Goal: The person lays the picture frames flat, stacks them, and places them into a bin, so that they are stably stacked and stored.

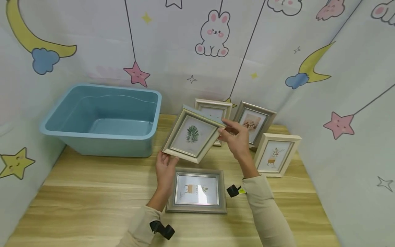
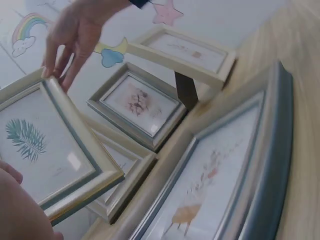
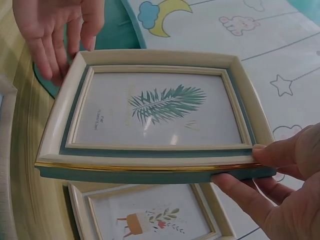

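Observation:
A cream picture frame with a green leaf print [image 1: 192, 135] is held up, tilted, above the table. My right hand [image 1: 239, 142] pinches its right corner, thumb on the front and fingers along the green edge, as the right wrist view shows. At the opposite corner is my left hand [image 1: 165, 171], its fingers [image 3: 52, 52] fairly straight and right at the frame's edge. Below, a silver-grey picture frame [image 1: 197, 188] with a plant-pot print lies flat, face up. The left wrist view shows it close by, at the lower right.
Behind stand a light picture frame [image 1: 213, 103], partly hidden, and a grey-brown one with a flower print [image 1: 254, 121]. A cream frame [image 1: 276, 154] stands at the right. On the left is a blue plastic tub [image 1: 108, 145]. A cartoon-patterned curtain [image 1: 172, 51] encloses the wooden table [image 1: 98, 192].

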Tool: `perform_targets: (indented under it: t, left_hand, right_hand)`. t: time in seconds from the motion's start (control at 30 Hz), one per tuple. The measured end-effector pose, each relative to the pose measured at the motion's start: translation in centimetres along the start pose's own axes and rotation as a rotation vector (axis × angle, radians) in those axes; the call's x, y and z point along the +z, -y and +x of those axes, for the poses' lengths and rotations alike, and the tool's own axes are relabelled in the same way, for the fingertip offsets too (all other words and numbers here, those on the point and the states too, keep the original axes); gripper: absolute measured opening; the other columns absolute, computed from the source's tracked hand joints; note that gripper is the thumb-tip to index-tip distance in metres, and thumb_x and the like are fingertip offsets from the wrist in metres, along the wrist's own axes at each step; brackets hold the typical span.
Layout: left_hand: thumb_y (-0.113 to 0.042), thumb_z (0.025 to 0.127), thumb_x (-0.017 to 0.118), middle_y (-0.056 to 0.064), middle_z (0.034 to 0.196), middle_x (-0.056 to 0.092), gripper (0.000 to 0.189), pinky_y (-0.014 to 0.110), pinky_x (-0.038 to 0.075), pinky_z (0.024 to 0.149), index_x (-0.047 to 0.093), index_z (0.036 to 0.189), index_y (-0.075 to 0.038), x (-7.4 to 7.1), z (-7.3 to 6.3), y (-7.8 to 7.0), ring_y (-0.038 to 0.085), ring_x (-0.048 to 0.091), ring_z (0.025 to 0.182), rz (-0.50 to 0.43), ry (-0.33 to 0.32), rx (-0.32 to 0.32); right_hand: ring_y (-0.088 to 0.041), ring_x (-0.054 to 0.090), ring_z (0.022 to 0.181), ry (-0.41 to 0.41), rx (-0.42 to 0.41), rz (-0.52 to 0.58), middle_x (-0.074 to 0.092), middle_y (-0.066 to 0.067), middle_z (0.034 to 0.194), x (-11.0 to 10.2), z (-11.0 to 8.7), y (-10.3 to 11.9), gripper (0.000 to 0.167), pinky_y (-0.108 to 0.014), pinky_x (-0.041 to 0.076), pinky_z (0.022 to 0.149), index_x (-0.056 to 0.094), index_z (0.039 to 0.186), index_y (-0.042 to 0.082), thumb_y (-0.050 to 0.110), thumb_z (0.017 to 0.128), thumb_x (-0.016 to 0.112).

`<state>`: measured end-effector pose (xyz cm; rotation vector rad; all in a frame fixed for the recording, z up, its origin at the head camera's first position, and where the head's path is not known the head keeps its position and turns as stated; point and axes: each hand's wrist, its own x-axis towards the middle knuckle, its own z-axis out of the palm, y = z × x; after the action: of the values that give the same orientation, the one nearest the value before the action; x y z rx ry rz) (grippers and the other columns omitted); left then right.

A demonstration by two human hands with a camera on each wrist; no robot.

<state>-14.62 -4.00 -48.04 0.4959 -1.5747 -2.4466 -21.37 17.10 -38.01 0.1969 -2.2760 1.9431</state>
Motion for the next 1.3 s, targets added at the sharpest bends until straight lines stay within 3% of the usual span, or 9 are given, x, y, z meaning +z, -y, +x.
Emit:
perform_targets:
  t: [0.2,0.3,0.47,0.6,0.8,0.93,1.1,1.17,1.3]
  left_hand:
    - [0.007,0.095,0.049,0.022,0.141,0.046,0.059,0.026,0.050,0.097,0.031,0.151,-0.001,0.2,-0.1,-0.1,0.023,0.053,0.123,-0.157,-0.004,-0.042]
    - [0.003,0.098,0.049,0.017,0.145,0.043,0.068,0.042,0.051,0.100,0.022,0.157,-0.016,-0.1,-0.2,-0.2,0.021,0.052,0.118,-0.190,0.027,-0.100]
    - [0.000,0.102,0.041,0.022,0.159,0.024,0.081,0.074,0.034,0.106,-0.002,0.160,-0.037,-0.2,-0.6,-0.4,0.039,0.034,0.144,-0.273,0.187,-0.133]
    - [0.000,0.104,0.036,0.026,0.161,0.014,0.084,0.079,0.028,0.104,-0.014,0.157,-0.042,0.0,-0.9,-0.5,0.045,0.021,0.149,-0.332,0.280,-0.107]
    - [-0.001,0.104,0.036,0.024,0.161,0.020,0.084,0.077,0.033,0.102,-0.015,0.158,-0.040,-0.1,-0.9,-0.4,0.042,0.024,0.148,-0.294,0.297,-0.056]
    - [-0.002,0.103,0.038,0.024,0.160,0.021,0.083,0.077,0.032,0.103,-0.012,0.159,-0.036,-0.4,-0.8,-0.4,0.041,0.024,0.148,-0.230,0.290,-0.016]
    - [0.001,0.101,0.039,0.025,0.153,0.029,0.081,0.071,0.037,0.105,-0.005,0.161,-0.031,-0.7,-0.7,-0.6,0.040,0.036,0.141,-0.154,0.269,0.033]
    - [0.002,0.100,0.039,0.026,0.152,0.031,0.081,0.068,0.039,0.106,-0.005,0.162,-0.028,-0.7,-0.8,-0.6,0.040,0.039,0.139,-0.118,0.276,0.052]
    - [0.000,0.101,0.040,0.026,0.153,0.032,0.080,0.056,0.046,0.104,-0.006,0.162,-0.023,-0.8,-0.9,-0.6,0.038,0.039,0.139,-0.033,0.283,0.083]
  right_hand:
    - [-0.012,0.068,0.065,-0.033,0.001,0.076,0.065,-0.012,0.087,-0.1,-0.6,0.0,0.040,-0.029,0.062,0.068,0.062,0.127,-0.010,-0.011,0.087,0.069]
    - [-0.012,0.069,0.067,-0.044,0.006,0.137,0.066,-0.012,0.089,-0.3,-0.8,0.1,0.039,-0.030,0.062,0.069,0.062,0.126,-0.011,-0.012,0.087,0.067]
    - [-0.013,0.069,0.080,-0.034,0.015,0.228,0.063,-0.007,0.099,-0.8,-1.5,0.1,0.038,-0.032,0.062,0.075,0.059,0.127,-0.013,-0.013,0.089,0.064]
    - [-0.014,0.070,0.085,-0.055,0.018,0.277,0.060,-0.008,0.104,-1.0,-2.4,-0.2,0.039,-0.033,0.062,0.076,0.058,0.129,-0.013,-0.014,0.090,0.062]
    - [-0.012,0.068,0.083,-0.112,0.024,0.314,0.062,-0.007,0.102,-1.0,-3.6,-1.1,0.041,-0.033,0.062,0.075,0.055,0.130,-0.015,-0.016,0.090,0.060]
    - [-0.016,0.068,0.094,-0.133,0.063,0.071,0.069,-0.018,0.109,-1.4,-4.2,-1.2,0.039,-0.025,0.060,0.078,0.061,0.127,-0.012,-0.011,0.089,0.065]
    - [-0.033,0.065,0.118,-0.008,0.063,-0.407,0.068,-0.024,0.124,-2.1,-5.1,-0.3,0.040,-0.036,0.058,0.092,0.064,0.129,-0.003,0.015,0.094,0.070]
    - [-0.038,0.063,0.121,0.049,0.051,-0.456,0.067,-0.025,0.125,-2.3,-5.4,-0.1,0.044,-0.049,0.054,0.097,0.061,0.133,-0.003,0.024,0.099,0.064]
    - [-0.040,0.061,0.123,0.091,0.077,-0.472,0.064,-0.026,0.129,-2.2,-5.8,-0.2,0.049,-0.054,0.050,0.101,0.058,0.136,-0.003,0.033,0.105,0.050]
